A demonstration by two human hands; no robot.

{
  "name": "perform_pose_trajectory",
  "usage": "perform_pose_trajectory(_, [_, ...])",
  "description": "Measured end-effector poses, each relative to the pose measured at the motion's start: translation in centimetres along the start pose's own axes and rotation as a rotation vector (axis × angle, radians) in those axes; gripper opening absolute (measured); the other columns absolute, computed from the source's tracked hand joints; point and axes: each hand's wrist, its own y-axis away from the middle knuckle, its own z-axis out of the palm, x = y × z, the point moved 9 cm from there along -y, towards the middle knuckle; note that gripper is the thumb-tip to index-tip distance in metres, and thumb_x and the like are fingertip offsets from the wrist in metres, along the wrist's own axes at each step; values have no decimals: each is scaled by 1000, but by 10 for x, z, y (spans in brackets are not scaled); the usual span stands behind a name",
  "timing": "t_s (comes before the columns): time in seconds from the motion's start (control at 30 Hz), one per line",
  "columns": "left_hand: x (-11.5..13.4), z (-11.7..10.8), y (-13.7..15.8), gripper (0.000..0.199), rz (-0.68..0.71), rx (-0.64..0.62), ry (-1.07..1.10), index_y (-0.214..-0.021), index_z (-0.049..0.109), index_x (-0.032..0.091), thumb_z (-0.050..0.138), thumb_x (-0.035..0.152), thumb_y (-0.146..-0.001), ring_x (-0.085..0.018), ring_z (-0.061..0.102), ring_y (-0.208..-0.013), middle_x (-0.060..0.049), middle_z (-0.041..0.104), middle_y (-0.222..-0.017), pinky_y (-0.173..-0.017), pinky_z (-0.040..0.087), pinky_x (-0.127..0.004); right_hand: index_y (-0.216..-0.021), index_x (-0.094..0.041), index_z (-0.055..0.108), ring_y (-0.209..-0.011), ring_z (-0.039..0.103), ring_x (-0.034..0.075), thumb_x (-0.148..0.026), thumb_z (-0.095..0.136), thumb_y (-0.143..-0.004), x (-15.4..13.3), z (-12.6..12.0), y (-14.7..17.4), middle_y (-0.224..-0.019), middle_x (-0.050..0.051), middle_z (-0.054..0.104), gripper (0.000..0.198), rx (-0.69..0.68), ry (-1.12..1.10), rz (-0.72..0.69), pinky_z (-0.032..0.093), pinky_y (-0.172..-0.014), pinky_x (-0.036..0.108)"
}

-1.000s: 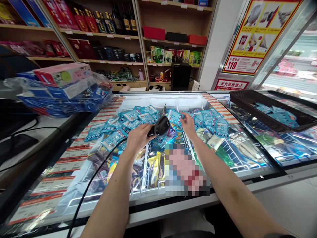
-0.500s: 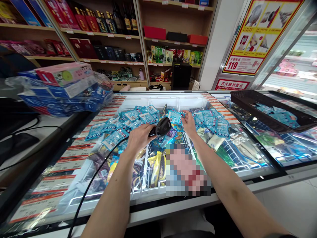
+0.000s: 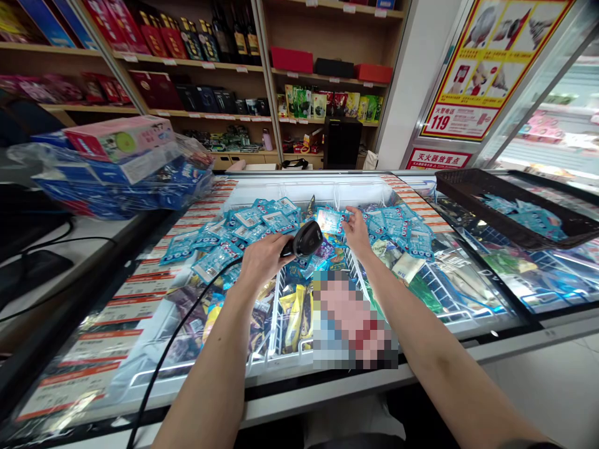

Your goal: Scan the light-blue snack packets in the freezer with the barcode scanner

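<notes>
At far left, via the head view, I note plastic-wrapped boxes stacked on the desk. Next, a loose heap of blue packets on the chest freezer. Left hand: fingers closed around the handle of a black scanner, its cable running down beside the forearm. Just beyond the scanner head, one blue packet, face brightly lit, held at its right edge. Right hand: fingers nearly together, pinching that edge. Right of it, a second heap; farther right, a dark tray holding more packets.
</notes>
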Motion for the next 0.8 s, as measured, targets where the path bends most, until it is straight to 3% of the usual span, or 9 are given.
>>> perform_pose_trajectory(0.2, [-2, -1, 0, 39, -34, 20, 25, -116, 53, 26, 49, 42, -81, -23, 59, -94, -6, 64, -101, -67, 42, -29, -129, -15, 32, -65, 52, 14, -26, 32, -89, -2, -4, 0, -80, 2, 52, 42, 26, -26, 7, 43, -62, 25])
perform_pose_trajectory(0.37, [-5, -2, 0, 37, -56, 43, 1, -114, 55, 27, 47, 43, -82, -23, 59, -92, -5, 64, -98, -65, 41, -30, -114, -16, 47, -68, 52, 15, -27, 27, -90, -8, -27, 0, -83, 5, 56, 33, 140, -6, 26, 42, -65, 26])
perform_pose_trajectory(0.57, [-6, -3, 0, 38, -66, 52, -12, -117, 53, 27, 48, 41, -81, -23, 58, -93, -5, 64, -102, -65, 41, -30, -115, -14, 49, -92, 51, 21, -28, 32, -88, 6, -62, -1, -106, 12, 56, 34, 291, 198, 147, 39, -83, 33])
perform_pose_trajectory(0.8, [-8, -3, 1, 38, -81, 69, -4, -116, 53, 27, 50, 42, -81, -23, 58, -94, -5, 63, -101, -64, 40, -30, -125, -13, 44, -114, 41, 28, -30, 48, -83, 18, -53, 2, -126, 19, 41, 46, 226, 438, 125, 36, -90, 40])
